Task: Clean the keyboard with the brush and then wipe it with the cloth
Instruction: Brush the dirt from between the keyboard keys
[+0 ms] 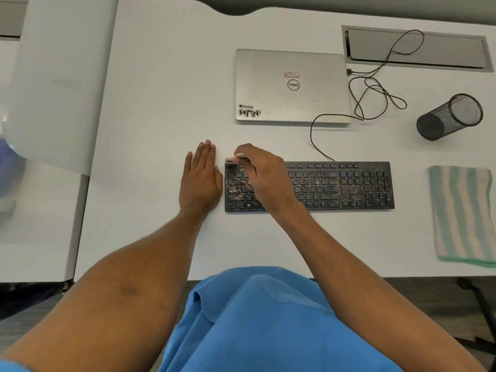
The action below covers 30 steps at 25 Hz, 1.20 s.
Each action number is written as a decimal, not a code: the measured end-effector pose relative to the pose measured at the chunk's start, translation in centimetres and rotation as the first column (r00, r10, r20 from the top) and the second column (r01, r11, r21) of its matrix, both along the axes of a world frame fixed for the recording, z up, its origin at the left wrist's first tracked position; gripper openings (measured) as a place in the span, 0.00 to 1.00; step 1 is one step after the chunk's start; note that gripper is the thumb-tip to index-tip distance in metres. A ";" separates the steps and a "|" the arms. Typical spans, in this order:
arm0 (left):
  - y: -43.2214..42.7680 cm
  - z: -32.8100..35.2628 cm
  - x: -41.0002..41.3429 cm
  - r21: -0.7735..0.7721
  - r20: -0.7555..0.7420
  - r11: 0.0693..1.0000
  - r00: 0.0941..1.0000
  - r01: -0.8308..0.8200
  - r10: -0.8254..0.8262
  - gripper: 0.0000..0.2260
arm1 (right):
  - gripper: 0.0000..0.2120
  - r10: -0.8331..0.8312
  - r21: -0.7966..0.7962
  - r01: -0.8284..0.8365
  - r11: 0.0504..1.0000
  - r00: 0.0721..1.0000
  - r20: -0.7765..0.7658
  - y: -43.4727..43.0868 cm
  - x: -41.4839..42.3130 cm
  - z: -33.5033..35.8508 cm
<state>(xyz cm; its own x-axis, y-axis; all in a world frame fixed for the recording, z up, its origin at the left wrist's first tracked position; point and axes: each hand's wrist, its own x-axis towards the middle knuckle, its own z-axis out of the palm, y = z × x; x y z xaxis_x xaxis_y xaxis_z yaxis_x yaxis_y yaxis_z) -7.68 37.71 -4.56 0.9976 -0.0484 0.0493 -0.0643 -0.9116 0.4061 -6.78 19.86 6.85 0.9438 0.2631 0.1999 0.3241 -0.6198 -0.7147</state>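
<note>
A black keyboard (335, 186) speckled with brownish crumbs lies across the middle of the white desk (161, 103). My right hand (261, 173) grips a small pale brush (233, 159), its tip at the keyboard's far left corner. Most of the brush is hidden inside my fingers. My left hand (201, 181) rests flat on the desk, fingers straight, right against the keyboard's left edge. A folded cloth (461, 213) with green and white stripes lies on the desk to the right of the keyboard, apart from it.
A shut silver laptop (290, 84) lies behind the keyboard. The keyboard's black cable (375, 89) loops to the laptop's right. A black mesh pen cup (451, 116) lies on its side at the far right. A grey cable tray (416, 48) is set into the desk's back.
</note>
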 end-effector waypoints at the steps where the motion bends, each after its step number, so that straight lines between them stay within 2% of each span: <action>1: 0.0 0.0 0.0 0.002 0.000 1.000 1.000 0.000 0.000 0.26 | 0.09 0.005 0.000 -0.005 1.000 1.000 0.003 0.1 0.0 0.0; 8: 0.1 -0.2 0.0 0.007 -0.019 1.000 1.000 0.013 -0.013 0.27 | 0.05 0.041 -0.104 -0.037 0.994 0.998 0.041 0.5 -0.1 -0.5; 16: 0.5 -0.5 0.0 0.036 -0.042 0.999 0.998 0.038 -0.037 0.27 | 0.05 0.025 -0.050 -0.023 0.998 0.999 0.035 0.5 -0.4 0.2; 21: 0.7 -0.1 -0.2 0.038 -0.062 0.998 0.997 0.057 -0.055 0.28 | 0.05 0.044 -0.116 -0.042 0.992 0.999 0.020 0.8 -0.7 -0.2; 27: 1.5 -0.1 -1.3 0.077 -0.039 0.996 0.998 0.045 -0.042 0.28 | 0.04 -0.017 0.042 0.018 0.999 1.000 -0.025 0.2 -0.2 0.8; 30: 1.3 0.0 -1.2 0.073 -0.027 0.997 0.999 0.028 -0.026 0.28 | 0.03 -0.041 0.028 0.041 0.999 0.999 -0.007 0.1 0.0 0.9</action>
<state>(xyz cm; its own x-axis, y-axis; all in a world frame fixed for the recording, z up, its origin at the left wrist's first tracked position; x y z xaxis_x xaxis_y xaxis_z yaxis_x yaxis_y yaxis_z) -8.92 38.99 -4.59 0.9968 -0.0775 0.0191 -0.0794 -0.9371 0.3398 -6.76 19.98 7.78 0.9551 0.2184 0.2004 0.2940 -0.6124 -0.7338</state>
